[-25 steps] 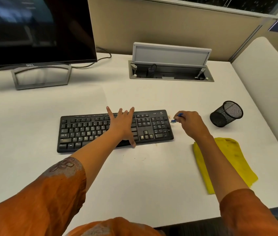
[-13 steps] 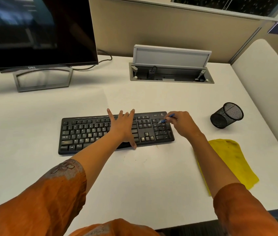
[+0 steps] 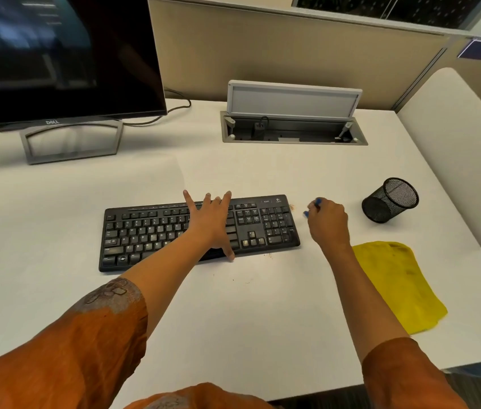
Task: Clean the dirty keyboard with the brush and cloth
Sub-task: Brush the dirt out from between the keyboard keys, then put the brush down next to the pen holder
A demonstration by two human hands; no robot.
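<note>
From the head camera, your left hand (image 3: pixel 211 221) lies flat across the middle of the black keyboard (image 3: pixel 263 228), fingers straight and spread, the fingertips reaching its far edge and the thumb stretched back to its near edge. The number pad sits bare to the right of those fingers, the letter keys to their left, many of them marked with pale grime.

Your right hand (image 3: pixel 329 221) is off the keyboard, just past its right end, with fingers curled round a small blue brush (image 3: pixel 317 202). Only two blue bits of it show, one above the knuckles and one at the side nearest the keyboard; the bristles cannot be made out. Between those fingers and the keyboard's far right corner, a small patch of brownish crumbs (image 3: pixel 292 206) rests on the white desk (image 3: pixel 263 320), and more specks lie scattered just in front of the keyboard's near edge, beyond your left thumb.

The yellow cloth (image 3: pixel 395 284) lies flat on the desk behind your right wrist, partly covered by the forearm. A black mesh pen cup (image 3: pixel 388 200) stands tilted to the right of the brush hand, apart from it. A dark monitor (image 3: pixel 56 54) stands far beyond the left fingertips, and an open cable box (image 3: pixel 292 119) is set into the desk far ahead.
</note>
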